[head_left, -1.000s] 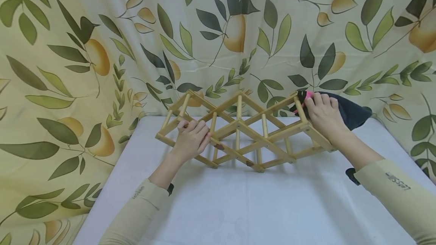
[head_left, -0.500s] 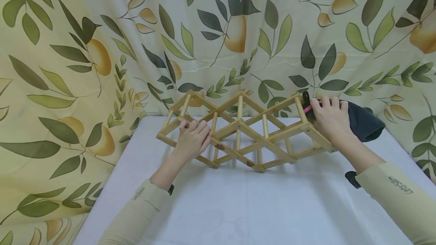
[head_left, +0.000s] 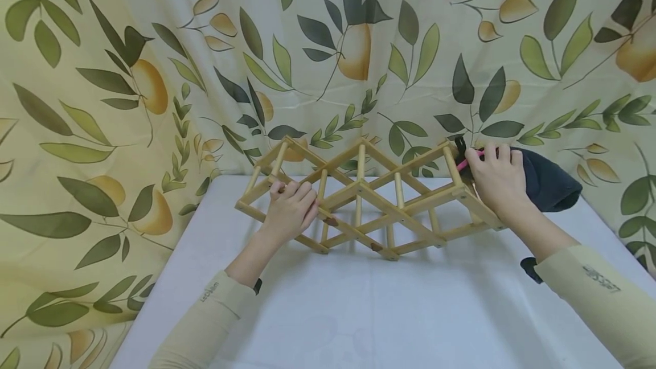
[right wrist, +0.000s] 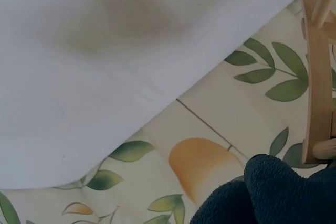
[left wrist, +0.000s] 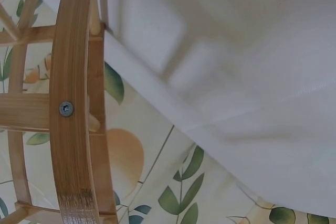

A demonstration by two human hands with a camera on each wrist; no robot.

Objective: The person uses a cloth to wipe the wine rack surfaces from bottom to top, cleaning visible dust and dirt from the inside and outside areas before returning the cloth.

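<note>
A wooden lattice rack [head_left: 359,192], like a folding wine rack, stands across the table at the back. My left hand [head_left: 289,209] grips its front rail near the left end; in the left wrist view the rack's slats [left wrist: 73,98] fill the left side, and the hand is out of sight. At the rack's right end my right hand [head_left: 499,178] holds a dark navy cloth item [head_left: 550,184] with a pink strip and a black end beside the end dowel. Fuzzy, towel-like folds of this cloth [right wrist: 283,190] show at the bottom of the right wrist view.
White cloth covers the table [head_left: 348,306]. Behind and to the left hangs a curtain [head_left: 410,44] printed with leaves and fruit, close behind the rack. The table's back edge runs just behind the rack.
My right hand and the navy cloth item have shifted slightly right, and the cloth's free end has swung outward and down. The left hand and the rack have stayed put.
</note>
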